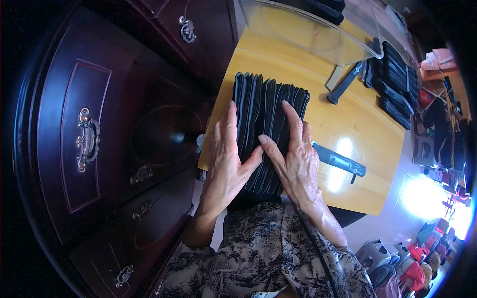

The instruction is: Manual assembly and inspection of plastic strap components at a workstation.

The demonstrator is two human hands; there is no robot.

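A thick bundle of thin black pieces [271, 107], apparently fabric or leather, stands on edge on a yellow wooden table [348, 134]. Their layered edges show at the far end. My left hand [228, 154] lies along the bundle's left side, fingers straight and thumb reaching over the top. My right hand [297, 156] presses from the right, its index finger on the upper right part. Both thumbs nearly meet over the middle, and the bundle is held between the two hands. Beside my right hand lies a flat blue-grey strip-like piece [340, 159] with a short stub.
A dark wooden cabinet [39, 149] with ornate handles stands close on the left. A clear panel [318, 25] crosses the table's far end. Dark strip-like tools [344, 83] and more black pieces [396, 79] lie at the far right. Stools [372, 256] and bags stand beyond the table.
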